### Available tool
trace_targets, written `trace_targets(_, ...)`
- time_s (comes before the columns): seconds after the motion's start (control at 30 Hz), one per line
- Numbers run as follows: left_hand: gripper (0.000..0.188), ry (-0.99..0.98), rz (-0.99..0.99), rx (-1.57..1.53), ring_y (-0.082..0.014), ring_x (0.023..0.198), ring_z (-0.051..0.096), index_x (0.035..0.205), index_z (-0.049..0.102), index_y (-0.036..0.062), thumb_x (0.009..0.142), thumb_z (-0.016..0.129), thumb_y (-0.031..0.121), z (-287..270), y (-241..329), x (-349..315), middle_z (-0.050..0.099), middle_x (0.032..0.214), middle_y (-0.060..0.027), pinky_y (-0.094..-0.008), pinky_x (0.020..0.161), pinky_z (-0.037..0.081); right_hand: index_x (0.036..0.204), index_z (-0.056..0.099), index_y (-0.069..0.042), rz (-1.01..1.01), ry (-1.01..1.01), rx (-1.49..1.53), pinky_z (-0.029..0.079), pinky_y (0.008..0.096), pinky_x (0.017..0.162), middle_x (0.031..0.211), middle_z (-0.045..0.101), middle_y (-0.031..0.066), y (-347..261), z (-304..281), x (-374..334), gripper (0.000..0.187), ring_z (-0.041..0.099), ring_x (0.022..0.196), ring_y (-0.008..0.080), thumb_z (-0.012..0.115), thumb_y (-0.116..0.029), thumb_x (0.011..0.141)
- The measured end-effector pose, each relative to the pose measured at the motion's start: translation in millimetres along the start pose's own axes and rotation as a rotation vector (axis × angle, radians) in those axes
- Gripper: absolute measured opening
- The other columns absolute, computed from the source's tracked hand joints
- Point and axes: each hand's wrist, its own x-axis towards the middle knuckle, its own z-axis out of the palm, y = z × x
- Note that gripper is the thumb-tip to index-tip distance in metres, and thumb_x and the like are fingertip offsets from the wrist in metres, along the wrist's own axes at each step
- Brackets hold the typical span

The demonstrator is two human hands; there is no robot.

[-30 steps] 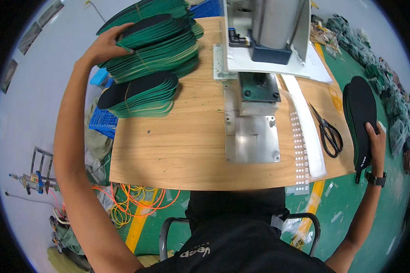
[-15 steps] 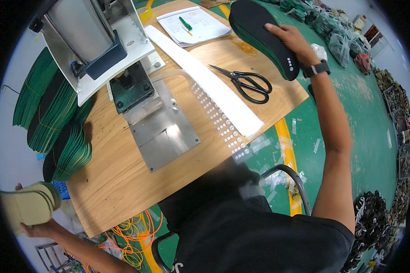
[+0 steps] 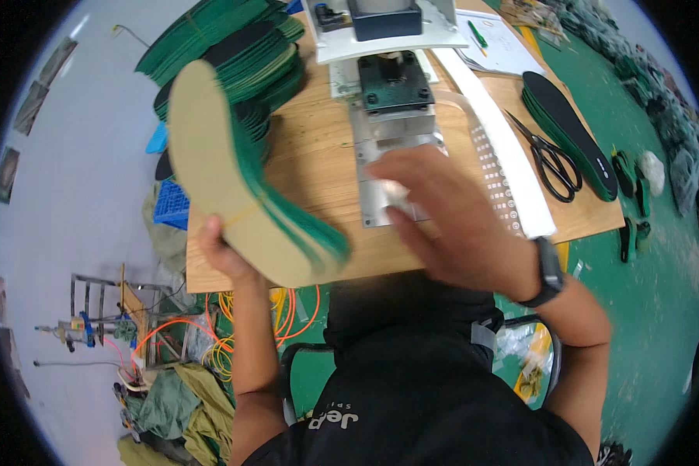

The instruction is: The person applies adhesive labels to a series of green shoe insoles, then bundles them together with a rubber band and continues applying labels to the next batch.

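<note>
My left hand (image 3: 229,255) grips a bundle of insoles (image 3: 206,147), tan undersides facing up and green edges showing, with a thin yellow band around it. The bundle is tilted over the table's near left part. Slightly blurred, my right hand (image 3: 454,221) hovers with fingers apart and nothing in it, above the metal plate (image 3: 377,208) in front of the press (image 3: 396,89). At the table's right side lies a stack of black-topped green insoles (image 3: 571,132). Black-handled scissors (image 3: 555,167) rest beside it. A clear strip of small white labels (image 3: 497,179) runs along a long white strip (image 3: 512,155).
More banded green insole bundles (image 3: 272,66) are piled at the table's back left. A notebook (image 3: 516,58) with a green pen (image 3: 476,33) lies at the back right. Below the left edge are a blue crate (image 3: 171,206) and orange and yellow hoses (image 3: 225,326).
My right hand has let go of the black-topped insole stack on the table and moved left toward the plate. My left hand has brought the tan-bottomed bundle in from the far left.
</note>
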Motion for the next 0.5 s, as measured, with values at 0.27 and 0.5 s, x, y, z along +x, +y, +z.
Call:
trace_targets(0.27,0.048,-0.078,-0.265,0.025,-0.0215,0.102,0.056,0.119,0.051,0.0027,0.092,0.038,0.041,38,4,-79,0.057,0.113,-0.0115,-0.0354,0.089,0.044,0.083,0.051,-0.002,0.032,0.165,0.363,0.041,0.0393,0.079,0.090,0.047,0.0156,-21,87,-20,0.020,0.047,0.091,0.0339,0.063,-0.007,0.067)
trace_targets(0.5,0.051,-0.095,-0.257,0.282,-0.0231,0.092,0.061,0.115,0.051,-0.0048,0.078,0.056,0.030,10,3,-83,0.061,0.103,-0.0148,-0.0328,0.082,0.048,0.059,0.040,-0.006,-0.086,-0.061,0.725,0.036,0.0334,0.066,0.064,0.042,0.0062,-27,78,-51,0.030,0.046,0.068,0.0248,0.063,-0.014,0.077)
